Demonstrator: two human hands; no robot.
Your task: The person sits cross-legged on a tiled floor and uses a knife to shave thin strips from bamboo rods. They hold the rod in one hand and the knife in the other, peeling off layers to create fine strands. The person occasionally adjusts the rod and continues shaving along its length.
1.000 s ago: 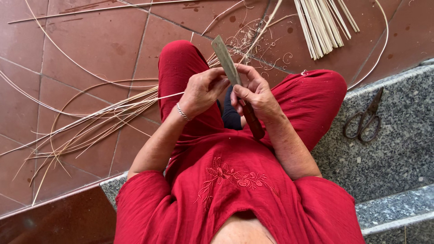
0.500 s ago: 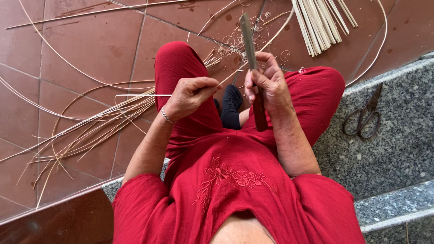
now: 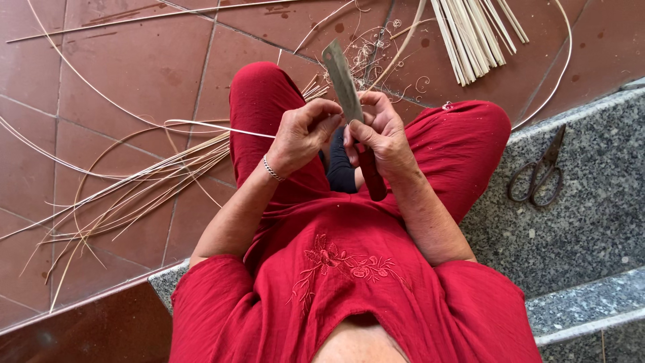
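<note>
One thin cane strip [image 3: 222, 128] is pinched by the left hand [image 3: 304, 134] fingers; one broad knife [image 3: 349, 101] is gripped by the right hand [image 3: 380, 132]. One pair of scissors [image 3: 537, 176] lies on the granite step [image 3: 591, 222]; one bundle of sticks [image 3: 470, 33] on the floor.

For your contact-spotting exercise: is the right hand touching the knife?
Touching. The head view shows the right hand wrapped around the knife where blade meets dark handle, blade sticking up above the fingers.
</note>
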